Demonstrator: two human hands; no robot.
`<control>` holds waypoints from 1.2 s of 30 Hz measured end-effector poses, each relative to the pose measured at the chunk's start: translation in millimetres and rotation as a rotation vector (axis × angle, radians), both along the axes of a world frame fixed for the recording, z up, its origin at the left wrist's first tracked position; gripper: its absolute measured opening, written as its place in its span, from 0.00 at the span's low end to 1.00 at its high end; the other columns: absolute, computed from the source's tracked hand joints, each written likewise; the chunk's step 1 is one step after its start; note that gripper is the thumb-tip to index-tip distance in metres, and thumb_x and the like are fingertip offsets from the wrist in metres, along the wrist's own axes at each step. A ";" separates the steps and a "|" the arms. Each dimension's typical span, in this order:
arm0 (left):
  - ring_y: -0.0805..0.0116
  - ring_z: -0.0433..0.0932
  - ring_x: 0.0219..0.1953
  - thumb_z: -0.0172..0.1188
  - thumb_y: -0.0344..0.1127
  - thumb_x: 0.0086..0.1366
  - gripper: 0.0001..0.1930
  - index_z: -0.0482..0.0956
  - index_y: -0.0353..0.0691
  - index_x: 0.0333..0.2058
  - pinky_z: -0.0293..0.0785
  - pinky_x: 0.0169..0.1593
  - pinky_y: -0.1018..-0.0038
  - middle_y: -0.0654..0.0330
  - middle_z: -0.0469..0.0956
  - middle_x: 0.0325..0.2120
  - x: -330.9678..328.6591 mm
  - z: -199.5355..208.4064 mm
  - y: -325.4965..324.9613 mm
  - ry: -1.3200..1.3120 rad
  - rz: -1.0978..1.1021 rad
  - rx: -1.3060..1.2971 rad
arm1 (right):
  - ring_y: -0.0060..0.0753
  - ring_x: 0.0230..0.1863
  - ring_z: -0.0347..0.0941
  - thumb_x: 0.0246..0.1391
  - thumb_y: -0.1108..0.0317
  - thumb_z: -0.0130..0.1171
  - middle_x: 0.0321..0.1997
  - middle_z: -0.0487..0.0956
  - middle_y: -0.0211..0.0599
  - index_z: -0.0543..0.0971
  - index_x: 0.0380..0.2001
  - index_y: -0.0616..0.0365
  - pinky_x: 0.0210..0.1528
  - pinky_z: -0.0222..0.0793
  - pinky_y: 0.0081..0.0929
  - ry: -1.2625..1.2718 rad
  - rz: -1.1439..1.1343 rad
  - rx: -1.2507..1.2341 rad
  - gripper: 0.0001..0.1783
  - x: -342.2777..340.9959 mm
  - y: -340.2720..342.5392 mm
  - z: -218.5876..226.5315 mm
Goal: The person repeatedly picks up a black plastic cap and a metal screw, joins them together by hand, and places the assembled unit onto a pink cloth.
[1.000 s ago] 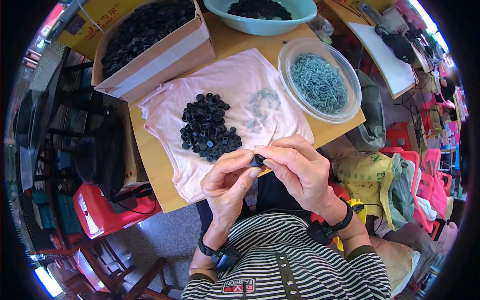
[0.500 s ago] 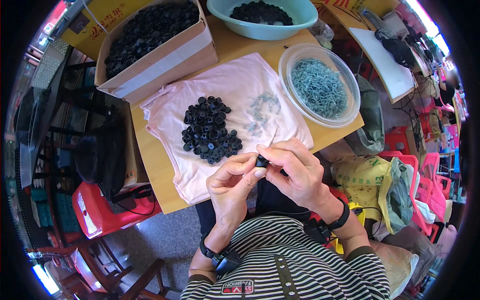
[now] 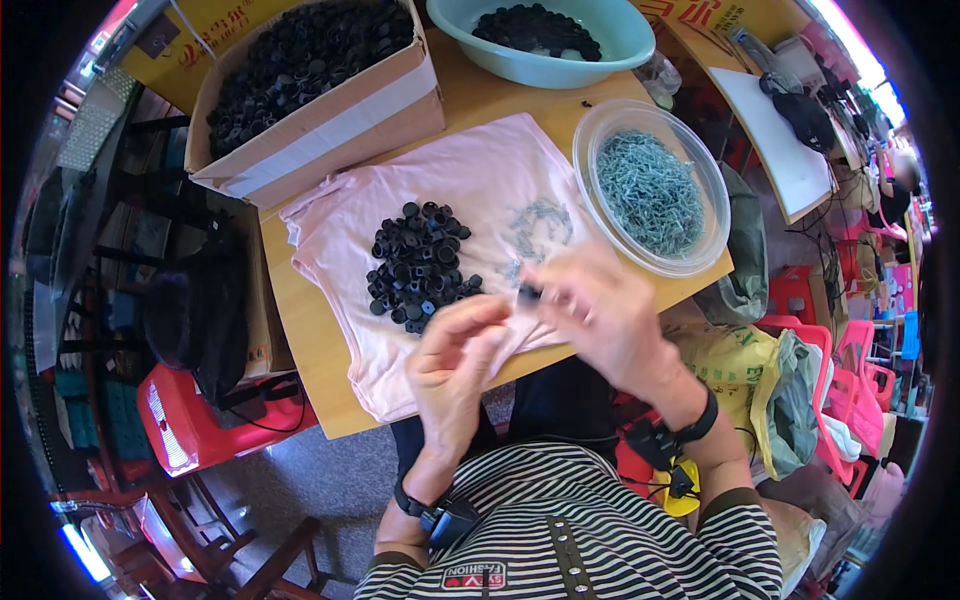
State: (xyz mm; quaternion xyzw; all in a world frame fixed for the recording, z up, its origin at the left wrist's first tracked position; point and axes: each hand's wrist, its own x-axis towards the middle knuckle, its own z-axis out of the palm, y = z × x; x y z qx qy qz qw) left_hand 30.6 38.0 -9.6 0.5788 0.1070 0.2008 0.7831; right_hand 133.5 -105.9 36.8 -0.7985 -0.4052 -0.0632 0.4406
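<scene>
A small black plastic cap (image 3: 528,294) is pinched at the fingertips of my right hand (image 3: 610,315), which is smeared by motion. My left hand (image 3: 452,358) is just to the left, apart from the cap, with its thumb and fingers slightly parted and nothing visible between them. Both hands hover over the near part of a pink cloth (image 3: 340,240). On the cloth, a heap of black plastic caps (image 3: 415,262) lies beyond my left hand. Loose screws (image 3: 540,225) are scattered to the right of the heap, partly behind my right hand.
A round clear tub (image 3: 722,235) full of screws stands at the table's right. At the back are a cardboard box (image 3: 345,135) of black parts and a light-blue basin (image 3: 540,70) holding more. A red stool (image 3: 190,420) is left of the wooden table (image 3: 310,370).
My hands have separated. The right one has moved up and rightward with the black cap, while the left has let go and stays near its earlier place.
</scene>
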 end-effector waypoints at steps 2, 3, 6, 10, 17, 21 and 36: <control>0.73 0.77 0.38 0.56 0.28 0.66 0.09 0.78 0.32 0.44 0.73 0.44 0.77 0.57 0.78 0.38 -2.9 7.6 17.2 0.093 0.147 0.095 | 0.36 0.30 0.73 0.46 0.73 0.64 0.33 0.75 0.40 0.79 0.39 0.58 0.33 0.70 0.28 -0.021 -0.139 -0.027 0.13 36.1 5.4 15.0; 0.74 0.77 0.36 0.55 0.29 0.67 0.09 0.79 0.32 0.43 0.73 0.43 0.78 0.58 0.79 0.36 -7.3 10.8 25.7 0.130 0.238 0.086 | 0.36 0.30 0.74 0.48 0.71 0.63 0.33 0.75 0.41 0.80 0.39 0.57 0.32 0.70 0.29 -0.015 -0.225 -0.009 0.13 57.7 12.2 25.7; 0.76 0.76 0.32 0.55 0.31 0.68 0.10 0.79 0.32 0.43 0.72 0.39 0.81 0.59 0.79 0.34 -10.9 4.9 46.3 0.177 0.335 0.204 | 0.30 0.28 0.72 0.52 0.67 0.61 0.31 0.76 0.37 0.79 0.40 0.59 0.33 0.68 0.27 -0.278 -0.402 -0.022 0.12 129.0 17.9 36.6; 0.77 0.75 0.31 0.55 0.31 0.68 0.10 0.79 0.32 0.43 0.71 0.37 0.82 0.58 0.79 0.34 -15.0 0.4 57.1 0.202 0.363 0.250 | 0.42 0.50 0.75 0.48 0.58 0.64 0.47 0.78 0.49 0.76 0.48 0.61 0.51 0.69 0.37 -0.073 -0.585 -0.198 0.26 187.9 32.2 41.5; 0.76 0.76 0.32 0.57 0.30 0.66 0.09 0.80 0.32 0.41 0.71 0.37 0.82 0.58 0.79 0.33 -21.0 -5.5 59.6 0.264 0.341 0.183 | 0.40 0.31 0.76 0.50 0.69 0.61 0.30 0.77 0.43 0.79 0.33 0.59 0.35 0.71 0.29 -0.096 -0.057 -0.156 0.07 107.1 47.0 23.5; 0.76 0.76 0.31 0.59 0.28 0.65 0.08 0.81 0.31 0.40 0.71 0.38 0.82 0.59 0.79 0.32 -15.9 -2.4 53.0 0.243 0.251 0.209 | 0.32 0.37 0.76 0.43 0.74 0.65 0.35 0.78 0.30 0.79 0.34 0.55 0.37 0.73 0.27 -0.111 0.249 -0.354 0.11 40.5 38.7 -12.2; 0.60 0.75 0.36 0.61 0.25 0.59 0.04 0.80 0.34 0.34 0.71 0.40 0.70 0.55 0.78 0.31 20.9 16.9 26.8 0.148 0.178 0.859 | 0.37 0.40 0.73 0.40 0.74 0.61 0.35 0.76 0.34 0.76 0.32 0.57 0.40 0.72 0.31 -0.043 0.136 -0.258 0.12 24.0 29.0 -38.2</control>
